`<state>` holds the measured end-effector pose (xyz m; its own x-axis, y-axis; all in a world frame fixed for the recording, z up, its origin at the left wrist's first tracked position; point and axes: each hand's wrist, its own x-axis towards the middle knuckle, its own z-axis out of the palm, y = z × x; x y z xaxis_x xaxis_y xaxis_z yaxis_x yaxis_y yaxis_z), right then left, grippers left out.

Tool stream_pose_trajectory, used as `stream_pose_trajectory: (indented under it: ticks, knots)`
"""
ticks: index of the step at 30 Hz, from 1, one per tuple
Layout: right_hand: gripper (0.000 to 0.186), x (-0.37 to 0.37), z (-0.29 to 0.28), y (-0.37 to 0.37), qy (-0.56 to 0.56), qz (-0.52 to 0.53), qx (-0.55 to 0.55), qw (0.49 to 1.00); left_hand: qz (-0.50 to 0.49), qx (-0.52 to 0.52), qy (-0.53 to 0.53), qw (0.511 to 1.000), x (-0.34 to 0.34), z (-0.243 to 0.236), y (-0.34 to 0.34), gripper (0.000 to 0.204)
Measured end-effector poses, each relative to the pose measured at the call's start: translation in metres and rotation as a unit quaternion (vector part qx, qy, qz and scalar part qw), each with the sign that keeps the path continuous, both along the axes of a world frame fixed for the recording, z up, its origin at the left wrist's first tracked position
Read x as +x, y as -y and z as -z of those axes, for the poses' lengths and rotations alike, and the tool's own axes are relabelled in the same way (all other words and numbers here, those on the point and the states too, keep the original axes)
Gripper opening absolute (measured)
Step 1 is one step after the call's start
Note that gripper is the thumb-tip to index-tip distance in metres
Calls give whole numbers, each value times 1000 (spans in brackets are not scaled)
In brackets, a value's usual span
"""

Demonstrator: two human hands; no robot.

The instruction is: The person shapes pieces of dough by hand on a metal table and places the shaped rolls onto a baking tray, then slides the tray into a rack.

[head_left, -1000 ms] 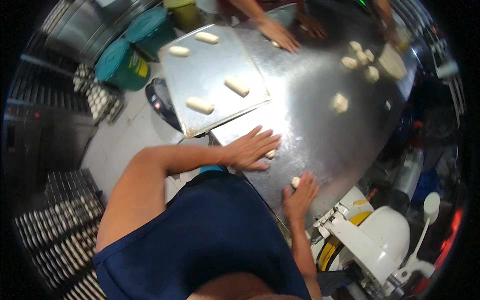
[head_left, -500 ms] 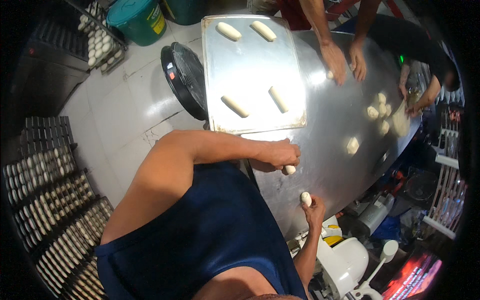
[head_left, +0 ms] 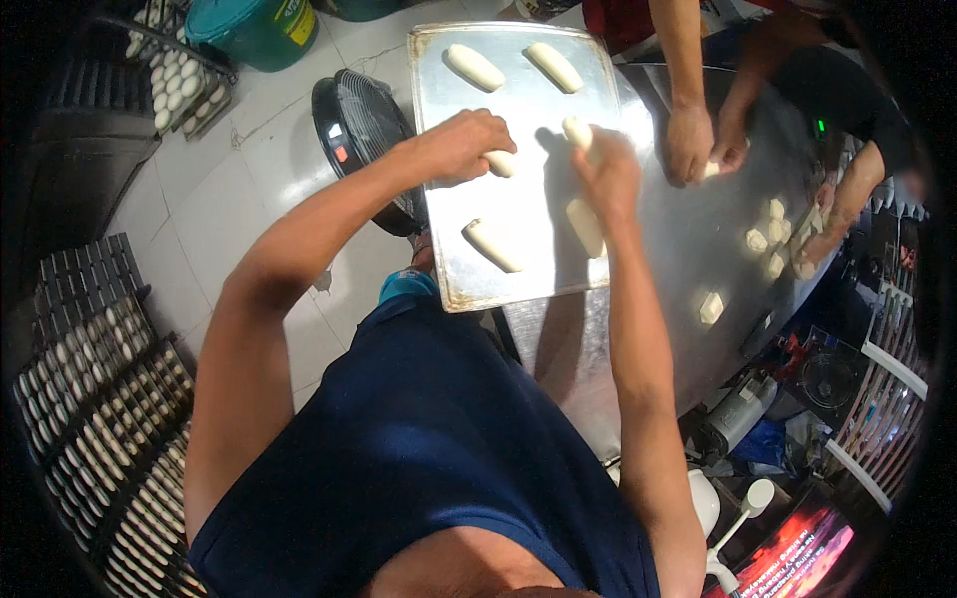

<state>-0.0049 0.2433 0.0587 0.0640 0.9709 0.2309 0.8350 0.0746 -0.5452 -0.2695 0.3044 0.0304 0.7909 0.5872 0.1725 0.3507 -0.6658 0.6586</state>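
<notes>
Dough rolls are what we find in both hands, over the baking tray (head_left: 518, 269), a bare metal sheet with rounded corners lying on the steel worktop (head_left: 688, 259). Our left hand (head_left: 461, 145) has its fingers closed on one dough roll (head_left: 501, 163) above the tray's middle-left. Our right hand (head_left: 606, 171) has its fingers closed on a second dough roll (head_left: 578, 133), whose pale end sticks up past the fingertips, toward the tray's right side.

Edges and room: the tray's near-left corner overhangs the worktop edge, above the tiled floor (head_left: 219, 199). A black fan (head_left: 361, 130) stands on the floor just beside the tray's left edge. Open metal shows down the tray's middle and along its near edge.

Four further rolls lie on the tray: two (head_left: 477, 67) at the far end and two (head_left: 493, 245) nearer us, all apart from one another. They are pale, smooth, short and oblong.

Right of the tray, a co-worker's hands (head_left: 698, 145) press dough on the worktop, and cut dough pieces (head_left: 768, 239) lie scattered beyond.
</notes>
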Motion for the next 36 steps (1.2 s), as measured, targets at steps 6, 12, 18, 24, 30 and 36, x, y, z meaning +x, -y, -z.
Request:
stream_pose_trajectory:
  ticks: [6, 12, 18, 24, 30, 36]
  knots:
    - [58, 8, 22, -2, 41, -11, -66, 997, -59, 122, 29, 990, -11, 10, 16, 60]
    - [55, 68, 15, 83, -31, 126, -126, 983, -473, -228, 180, 832, -38, 34, 131, 45]
    - [20, 60, 1, 106, 126, 58, -131, 982, -484, -355, 269, 753, -12, 50, 192, 22]
    - [28, 79, 25, 119, 65, 15, -64, 996, -479, -192, -40, 855, -24, 16, 169, 17]
    - [39, 102, 45, 92, 38, 35, -106, 993, -527, -376, 132, 751, -2, 20, 183, 45]
    - [48, 136, 92, 81, -239, 82, -73, 965, -579, -303, 165, 738, 32, 28, 202, 56]
